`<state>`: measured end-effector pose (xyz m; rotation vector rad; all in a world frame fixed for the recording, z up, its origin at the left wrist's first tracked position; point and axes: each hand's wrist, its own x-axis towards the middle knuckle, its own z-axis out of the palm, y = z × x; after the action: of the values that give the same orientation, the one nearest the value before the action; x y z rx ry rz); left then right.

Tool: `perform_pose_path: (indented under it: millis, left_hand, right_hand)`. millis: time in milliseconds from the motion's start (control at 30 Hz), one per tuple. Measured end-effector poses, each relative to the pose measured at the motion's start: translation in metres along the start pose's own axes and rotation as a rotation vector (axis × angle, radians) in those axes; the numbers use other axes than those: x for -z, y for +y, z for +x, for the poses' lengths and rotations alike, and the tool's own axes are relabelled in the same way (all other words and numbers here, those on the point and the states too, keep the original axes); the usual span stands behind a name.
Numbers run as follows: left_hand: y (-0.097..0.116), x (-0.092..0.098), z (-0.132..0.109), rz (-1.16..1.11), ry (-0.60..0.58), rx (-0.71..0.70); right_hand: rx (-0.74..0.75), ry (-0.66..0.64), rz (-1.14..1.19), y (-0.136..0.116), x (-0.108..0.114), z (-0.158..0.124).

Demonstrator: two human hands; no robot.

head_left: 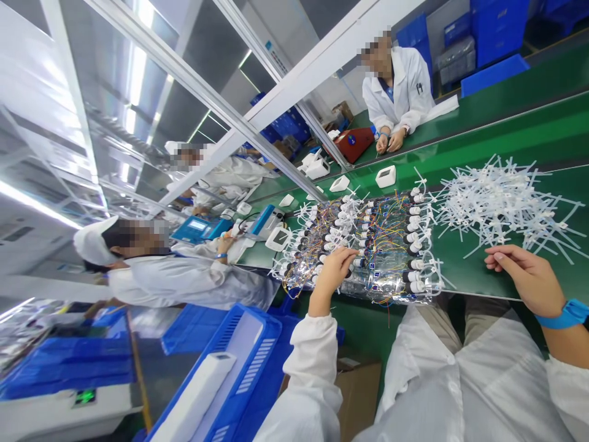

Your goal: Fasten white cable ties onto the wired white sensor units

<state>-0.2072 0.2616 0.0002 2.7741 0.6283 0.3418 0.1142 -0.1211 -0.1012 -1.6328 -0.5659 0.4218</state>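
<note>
My left hand (335, 270) reaches over rows of small black-and-white cylindrical parts (414, 237) lying on clear plastic. Its thumb and fingertips are pressed together near one of these cylinders, and whatever they may pinch is too small to name. Thin yellow, red and blue wires (384, 230) run between the rows. White tubes (432, 264) stick out from the cylinders' ends. On the right, my right hand (529, 276), with a blue wristband, hovers by a heap of branched white tube pieces (497, 202). Its fingers are curled in against the thumb, hiding anything inside.
White device housings (385, 177) stand along the green bench (460, 270) behind the rows. A metal post (294, 159) rises beyond them. One co-worker (184, 270) sits to the left beside blue instruments (197, 228), another (398, 86) across the bench. A blue crate (257, 344) stands below left.
</note>
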Motion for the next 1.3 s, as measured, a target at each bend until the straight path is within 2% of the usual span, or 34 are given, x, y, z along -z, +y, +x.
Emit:
perform_pose_path:
  millis: [200, 533, 600, 833, 1033, 1167, 1300]
  left_hand:
    - [0.010, -0.001, 0.003, -0.004, -0.050, 0.109]
    - [0.013, -0.004, 0.006, -0.020, -0.105, 0.074]
    - [0.012, -0.005, 0.005, -0.025, -0.054, 0.065]
    - [0.009, -0.017, -0.001, -0.173, 0.272, 0.082]
    - [0.015, -0.016, -0.003, -0.311, 0.396, 0.097]
    - [0.021, -0.008, -0.003, -0.283, 0.489, 0.065]
    - [0.026, 0.002, -0.004, -0.259, 0.533, 0.000]
  right_hand:
    - [-0.034, -0.034, 0.060, -0.004, 0.001, -0.001]
    - [-0.024, -0.041, 0.079, -0.005, 0.001, -0.002]
    - [-0.029, -0.039, 0.084, -0.006, 0.000, -0.002]
    - [-0.030, -0.033, 0.078, -0.010, -0.001, -0.002]
    - [-0.031, -0.032, 0.061, -0.007, 0.001, -0.001]
    - [-0.027, -0.038, 0.027, -0.005, 0.002, -0.002]
    - [-0.025, -0.035, 0.021, -0.005, 0.002, -0.002]
